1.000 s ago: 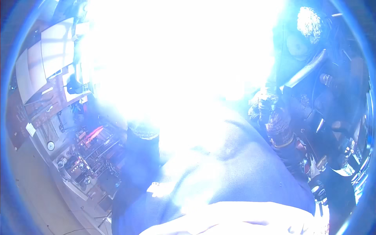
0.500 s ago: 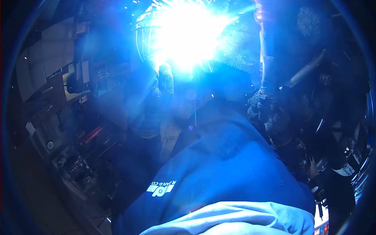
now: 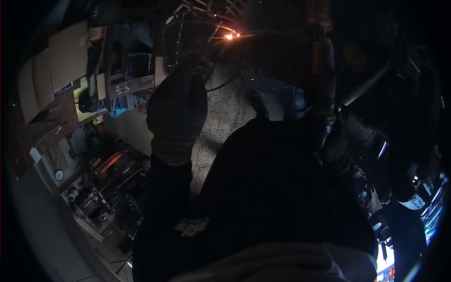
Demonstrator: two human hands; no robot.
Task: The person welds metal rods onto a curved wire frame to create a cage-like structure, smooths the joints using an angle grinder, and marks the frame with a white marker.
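Concrete floor (image 3: 221,103) is showing rough, grey and cracked through the middle of the frame, with a dark cable (image 3: 225,85) curving across its upper part. Along the left side a brown table (image 3: 42,124) is running obliquely, with cardboard sheets (image 3: 68,56) leaning at the upper left. Machinery (image 3: 91,202) is crowding the lower left, an orange-red piece (image 3: 111,161) is lying above it, and a white disc (image 3: 58,175) is sitting nearby. At the lower right edge, bright light is coming in.

At the top centre a barred metal piece (image 3: 203,8) is standing mostly in darkness, its upper part being cut off by the frame; small orange spots (image 3: 229,36) are glowing at its lower right. The left hand (image 3: 177,115), gloved, is reaching up left of centre just below the barred metal piece; its fingertips are merging with the shadow, so whether it is open or holding anything I cannot tell. The right hand (image 3: 332,141), right of centre, is gripping the lower end of a tube (image 3: 325,66), though its separate fingers are hard to make out. The tube's top is fading into the dark. A black garment (image 3: 282,188) is hiding much of the lower centre, and the far right is dissolving into gloom.
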